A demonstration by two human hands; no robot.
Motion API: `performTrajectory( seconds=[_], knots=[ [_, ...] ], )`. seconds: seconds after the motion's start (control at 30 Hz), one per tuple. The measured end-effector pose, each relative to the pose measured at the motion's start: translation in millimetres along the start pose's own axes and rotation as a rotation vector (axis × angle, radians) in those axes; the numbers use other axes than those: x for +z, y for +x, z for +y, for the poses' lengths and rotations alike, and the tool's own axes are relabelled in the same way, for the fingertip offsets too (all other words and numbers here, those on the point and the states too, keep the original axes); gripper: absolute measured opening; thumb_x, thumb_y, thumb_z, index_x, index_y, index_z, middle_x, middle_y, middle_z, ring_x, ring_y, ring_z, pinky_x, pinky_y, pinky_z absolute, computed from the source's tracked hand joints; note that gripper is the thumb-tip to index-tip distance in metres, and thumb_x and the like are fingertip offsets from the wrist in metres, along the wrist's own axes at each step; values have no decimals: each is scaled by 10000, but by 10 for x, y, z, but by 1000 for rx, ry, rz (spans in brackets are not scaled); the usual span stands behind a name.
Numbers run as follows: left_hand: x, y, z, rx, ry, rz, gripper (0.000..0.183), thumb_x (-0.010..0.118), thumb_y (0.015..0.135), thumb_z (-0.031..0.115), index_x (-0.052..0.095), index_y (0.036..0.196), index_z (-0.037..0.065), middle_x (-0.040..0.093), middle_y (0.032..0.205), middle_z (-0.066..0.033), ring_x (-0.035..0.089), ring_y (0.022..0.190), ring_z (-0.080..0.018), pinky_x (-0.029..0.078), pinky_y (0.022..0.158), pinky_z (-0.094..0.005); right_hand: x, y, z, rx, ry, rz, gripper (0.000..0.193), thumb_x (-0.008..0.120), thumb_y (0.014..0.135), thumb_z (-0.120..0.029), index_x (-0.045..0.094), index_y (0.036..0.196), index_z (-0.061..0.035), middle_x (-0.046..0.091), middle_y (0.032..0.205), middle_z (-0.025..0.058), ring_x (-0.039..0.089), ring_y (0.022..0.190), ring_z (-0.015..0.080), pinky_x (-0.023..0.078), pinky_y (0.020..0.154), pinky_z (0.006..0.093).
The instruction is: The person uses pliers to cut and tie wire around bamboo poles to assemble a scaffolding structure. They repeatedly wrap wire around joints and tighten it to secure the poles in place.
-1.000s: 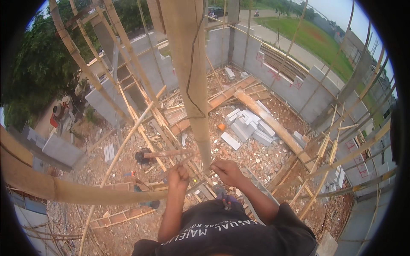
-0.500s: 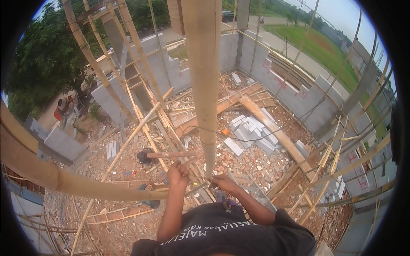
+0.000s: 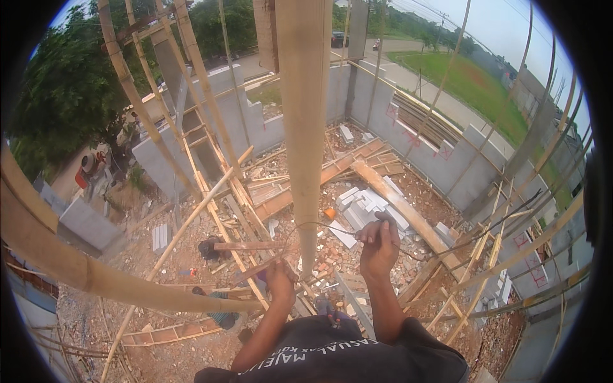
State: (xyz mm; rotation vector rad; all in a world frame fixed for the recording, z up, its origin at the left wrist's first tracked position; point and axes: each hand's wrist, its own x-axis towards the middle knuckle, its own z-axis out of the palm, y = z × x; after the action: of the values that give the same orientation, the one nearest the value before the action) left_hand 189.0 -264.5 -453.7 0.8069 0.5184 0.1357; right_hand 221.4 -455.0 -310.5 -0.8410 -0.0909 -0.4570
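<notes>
Far to the left of the hands, an orange cement mixer (image 3: 86,167) stands on the ground. Nearer, a thick bamboo pole (image 3: 150,290) comes in from the left edge and ends just left of the left hand, in line with the other scaffold poles; it probably serves as a crosspiece.

The left hand (image 3: 281,281) is low, at the left side of an upright bamboo pole (image 3: 304,127). Its fingers are folded into a loose fist. A thin dark cord (image 3: 341,230) bends round beside the pole just above this fist and seems to run down to it; whether the fingers grip it, I cannot tell.

The upright pole rises between the two hands, with the cord passing across it, perhaps so that the pole stays within the loop.

Right of the pole, the right hand (image 3: 379,249) is higher than the left, fingers pointing up and partly curled, thumb and fingertips closed on the cord. That spacing likely keeps the stretch between the hands under control. Beyond this hand, the cord's loose length trails away to the right and upward.

Below and behind the right hand, pale blocks (image 3: 368,207) are heaped on rubble beside a long plank (image 3: 408,207). Farther right stands a grey block wall (image 3: 472,163).
</notes>
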Motion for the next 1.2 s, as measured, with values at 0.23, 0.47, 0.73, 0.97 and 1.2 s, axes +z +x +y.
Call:
performTrajectory(
  seconds=[0.23,0.47,0.73,0.97,1.2],
  knots=[
    [-10,9,-236,-236,777,-641,357,521,1011,292,625,1117,-32,662,884,-69,626,839,-144,490,774,-297,121,515,-491,-218,-88,-504,492,669,855,-407,521,1130,-26,325,621,-58,340,584,97,280,572,268],
    [475,-27,589,-78,952,-736,358,583,985,305,657,1090,-29,688,951,-84,643,886,-150,514,783,-312,248,1029,-827,-564,-227,-384,302,552,1007,-331,581,1027,-32,371,659,-52,324,607,64,248,553,251],
    [1029,156,2089,429,915,-589,321,557,995,262,633,1034,-48,666,892,-97,654,823,-180,527,729,-324,517,1985,-1358,-666,-601,-371,258,566,1009,-219,614,1177,-30,613,921,15,560,859,102,459,756,275],
    [1918,-38,3197,709,881,-555,328,580,980,298,628,1083,-10,656,912,-78,643,851,-160,516,721,-310,1088,3416,-1995,-1119,-1262,75,247,506,997,-238,637,1113,-65,663,1080,177,628,964,379,484,826,442],
    [2662,-160,3929,1097,985,-421,345,579,969,285,629,1144,-8,665,995,-84,633,886,-157,502,728,-314,1921,4085,-2858,-1518,-1231,-39,253,444,1001,-220,634,1118,-101,651,990,202,605,938,416,473,824,479]
  ],
)
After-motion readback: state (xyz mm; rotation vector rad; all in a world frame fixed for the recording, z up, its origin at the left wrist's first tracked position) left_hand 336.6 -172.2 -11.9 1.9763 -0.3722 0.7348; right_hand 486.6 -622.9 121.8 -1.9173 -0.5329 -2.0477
